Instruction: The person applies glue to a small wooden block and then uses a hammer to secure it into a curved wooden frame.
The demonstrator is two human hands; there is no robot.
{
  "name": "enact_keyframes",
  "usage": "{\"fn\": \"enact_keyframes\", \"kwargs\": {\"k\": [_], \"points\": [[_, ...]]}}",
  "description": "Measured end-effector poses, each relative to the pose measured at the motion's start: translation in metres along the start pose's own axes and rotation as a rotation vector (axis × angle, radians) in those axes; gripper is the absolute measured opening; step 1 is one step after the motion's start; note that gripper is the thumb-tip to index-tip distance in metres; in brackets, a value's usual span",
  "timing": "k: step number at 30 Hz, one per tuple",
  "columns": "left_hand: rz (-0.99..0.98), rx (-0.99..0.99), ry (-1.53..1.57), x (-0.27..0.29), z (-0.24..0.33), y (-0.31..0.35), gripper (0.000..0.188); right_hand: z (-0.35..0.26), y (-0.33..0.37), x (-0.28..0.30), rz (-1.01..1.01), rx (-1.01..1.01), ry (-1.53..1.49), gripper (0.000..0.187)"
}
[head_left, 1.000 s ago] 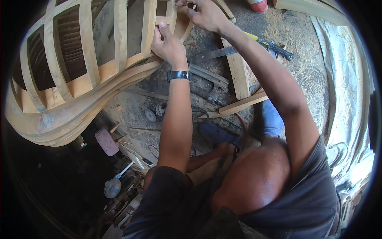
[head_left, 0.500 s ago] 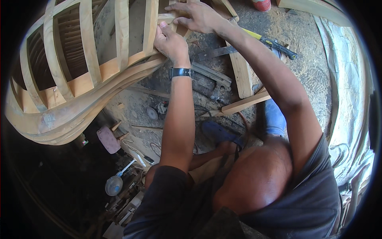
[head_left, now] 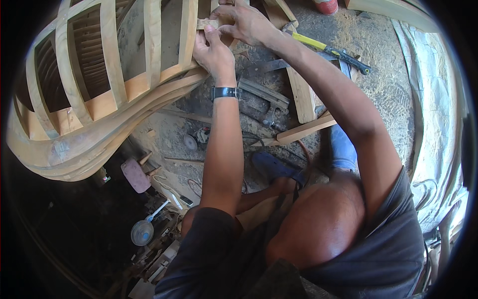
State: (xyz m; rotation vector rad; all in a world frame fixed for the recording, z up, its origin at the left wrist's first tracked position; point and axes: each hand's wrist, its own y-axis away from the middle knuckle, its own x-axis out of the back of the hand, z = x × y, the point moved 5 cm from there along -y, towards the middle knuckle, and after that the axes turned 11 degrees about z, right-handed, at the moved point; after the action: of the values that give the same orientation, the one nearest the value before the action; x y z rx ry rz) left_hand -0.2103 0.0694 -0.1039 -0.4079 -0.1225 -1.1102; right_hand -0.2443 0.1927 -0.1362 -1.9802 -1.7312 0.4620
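A curved, slatted wooden frame [head_left: 111, 60] fills the upper left. At its right end my left hand [head_left: 216, 57] is closed, with the thumb pressed on a small pale wooden block [head_left: 205, 23] beside the last slat. Just right of the block, my right hand [head_left: 245, 24] is bent with its fingers curled in close to the frame. What lies between those fingers is hidden. A dark watch [head_left: 225, 93] is on my left wrist.
A handsaw with a yellow and black handle [head_left: 328, 49] lies right of my hands, near a wooden beam [head_left: 301, 94]. Below are a metal tool [head_left: 264, 94], a wooden strip [head_left: 306, 128] and a mallet [head_left: 136, 175]. A red can [head_left: 326, 6] stands at the top.
My right hand's outstretched fingers have curled in and drawn slightly back. My left thumb has shifted a little right and up on the block, baring more of it.
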Motion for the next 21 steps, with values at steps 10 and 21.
{"fn": "enact_keyframes", "kwargs": {"k": [10,21], "points": [[0.043,-0.036,-0.102,0.004,0.002,-0.001,0.033,0.015,-0.006,0.012,0.040,-0.112,-0.032,0.038],[-0.075,-0.046,0.045,0.001,0.006,0.002,0.042,-0.005,0.021,0.002,0.074,-0.185,0.098,0.042]]}}
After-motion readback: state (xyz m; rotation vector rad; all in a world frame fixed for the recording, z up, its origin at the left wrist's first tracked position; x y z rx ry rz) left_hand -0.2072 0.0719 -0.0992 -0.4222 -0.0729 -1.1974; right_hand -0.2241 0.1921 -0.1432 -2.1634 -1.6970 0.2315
